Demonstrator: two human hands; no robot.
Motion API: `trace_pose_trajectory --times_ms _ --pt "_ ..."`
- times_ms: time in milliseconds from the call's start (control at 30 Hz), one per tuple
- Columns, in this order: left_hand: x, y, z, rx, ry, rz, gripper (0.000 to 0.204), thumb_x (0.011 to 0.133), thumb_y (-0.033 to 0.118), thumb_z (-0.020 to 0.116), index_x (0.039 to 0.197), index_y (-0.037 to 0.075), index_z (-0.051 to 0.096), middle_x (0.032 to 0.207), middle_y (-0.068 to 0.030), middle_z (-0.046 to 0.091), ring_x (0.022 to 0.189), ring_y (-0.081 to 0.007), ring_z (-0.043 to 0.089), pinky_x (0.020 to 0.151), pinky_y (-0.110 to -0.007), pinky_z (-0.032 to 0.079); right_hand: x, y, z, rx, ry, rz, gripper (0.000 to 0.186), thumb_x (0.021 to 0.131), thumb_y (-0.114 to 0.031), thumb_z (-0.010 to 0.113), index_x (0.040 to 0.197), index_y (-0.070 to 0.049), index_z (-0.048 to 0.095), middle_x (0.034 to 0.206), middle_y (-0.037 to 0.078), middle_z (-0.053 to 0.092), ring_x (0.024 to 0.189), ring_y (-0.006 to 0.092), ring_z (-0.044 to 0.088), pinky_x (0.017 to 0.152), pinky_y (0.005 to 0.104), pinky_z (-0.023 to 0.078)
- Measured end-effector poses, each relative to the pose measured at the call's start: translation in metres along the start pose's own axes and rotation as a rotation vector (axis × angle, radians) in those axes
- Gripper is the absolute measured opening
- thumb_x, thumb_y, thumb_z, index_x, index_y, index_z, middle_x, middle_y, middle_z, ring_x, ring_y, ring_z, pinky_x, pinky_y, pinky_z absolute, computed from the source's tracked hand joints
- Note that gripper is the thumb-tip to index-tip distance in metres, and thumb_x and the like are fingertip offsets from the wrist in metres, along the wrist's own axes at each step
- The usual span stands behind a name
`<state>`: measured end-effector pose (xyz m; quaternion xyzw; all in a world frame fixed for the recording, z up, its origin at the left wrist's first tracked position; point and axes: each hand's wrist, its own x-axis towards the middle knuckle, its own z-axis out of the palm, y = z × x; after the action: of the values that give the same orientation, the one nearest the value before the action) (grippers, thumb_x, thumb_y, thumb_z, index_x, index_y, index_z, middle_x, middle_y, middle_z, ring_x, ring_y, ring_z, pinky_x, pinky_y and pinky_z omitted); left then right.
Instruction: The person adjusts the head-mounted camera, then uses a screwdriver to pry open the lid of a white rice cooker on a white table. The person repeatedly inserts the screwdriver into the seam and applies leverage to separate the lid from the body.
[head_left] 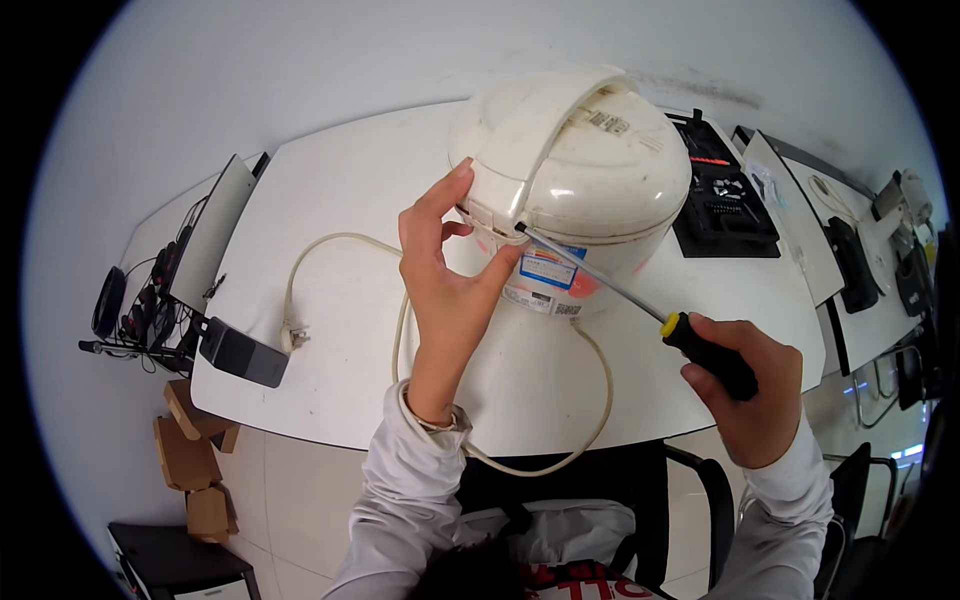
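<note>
Nearest, a pale cord (608, 385) loops over the table's (330, 380) near edge. The right hand (750, 390) is wrapped around a screwdriver (640, 303), its long axis slanting far and left to the pot's (620, 175) near-left rim. The left hand (446, 265) is closer there, thumb and fingers spread against the pot (the thumb just beside the tip). Nothing blocks the shaft; a black tool case (728, 243) lies to the pot's right.

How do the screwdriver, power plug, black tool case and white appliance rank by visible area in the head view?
Largest to smallest:
1. white appliance
2. black tool case
3. screwdriver, long but slim
4. power plug
</note>
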<state>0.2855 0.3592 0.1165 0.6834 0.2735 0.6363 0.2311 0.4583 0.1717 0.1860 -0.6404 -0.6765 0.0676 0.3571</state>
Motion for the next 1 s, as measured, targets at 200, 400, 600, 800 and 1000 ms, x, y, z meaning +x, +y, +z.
trace_pose_trajectory --times_ms 200,400,600,800,1000 --pt "0.001 0.001 0.001 0.002 -0.025 -0.006 0.062 0.058 0.002 0.072 0.115 0.009 0.048 0.119 -0.0050 0.050 0.099 -0.0175 0.045 0.071 -0.027 0.044 0.008 -0.010 -0.018 0.314 -0.184 0.316 0.027 0.078 -0.003 0.059 0.103 0.000 0.051 0.084 0.012 0.062 0.074 0.0127 0.059 0.067 0.0244 0.046" --pt "-0.001 0.001 0.000 0.044 -0.045 -0.011 0.065 0.058 0.002 0.072 0.117 0.008 0.046 0.121 -0.0058 0.047 0.103 -0.0164 0.046 0.073 -0.027 0.044 0.008 -0.008 -0.022 0.638 -0.338 0.535 0.034 0.081 -0.013 0.057 0.108 -0.001 0.042 0.077 0.010 0.060 0.058 0.0085 0.050 0.054 0.0203 0.041" --pt "0.000 0.000 0.001 0.053 -0.057 -0.013 0.065 0.059 0.002 0.072 0.118 0.008 0.045 0.122 -0.0057 0.047 0.106 -0.0160 0.045 0.074 -0.027 0.043 0.012 -0.002 -0.020 1.091 -0.582 0.893 0.034 0.086 -0.027 0.052 0.108 -0.002 0.044 0.067 0.001 0.053 0.045 0.0053 0.040 0.038 0.0171 0.030" --pt "-0.001 0.001 0.002 0.064 -0.058 -0.019 0.065 0.060 0.003 0.072 0.118 0.008 0.045 0.122 -0.0055 0.047 0.105 -0.0161 0.045 0.074 -0.027 0.043 0.017 0.009 -0.016 0.821 -0.609 0.759 0.029 0.090 -0.029 0.044 0.096 -0.002 0.051 0.060 -0.001 0.046 0.044 0.0073 0.040 0.038 0.0200 0.032" --pt "0.000 0.003 0.002 0.053 -0.058 -0.008 0.063 0.060 0.004 0.072 0.118 0.008 0.046 0.121 -0.0056 0.048 0.105 -0.0166 0.045 0.073 -0.027 0.043 0.005 0.013 -0.002 -0.261 -0.129 -0.065 0.024 0.082 -0.023 0.056 0.094 -0.003 0.051 0.060 0.006 0.048 0.046 0.0180 0.048 0.042 0.0273 0.039"
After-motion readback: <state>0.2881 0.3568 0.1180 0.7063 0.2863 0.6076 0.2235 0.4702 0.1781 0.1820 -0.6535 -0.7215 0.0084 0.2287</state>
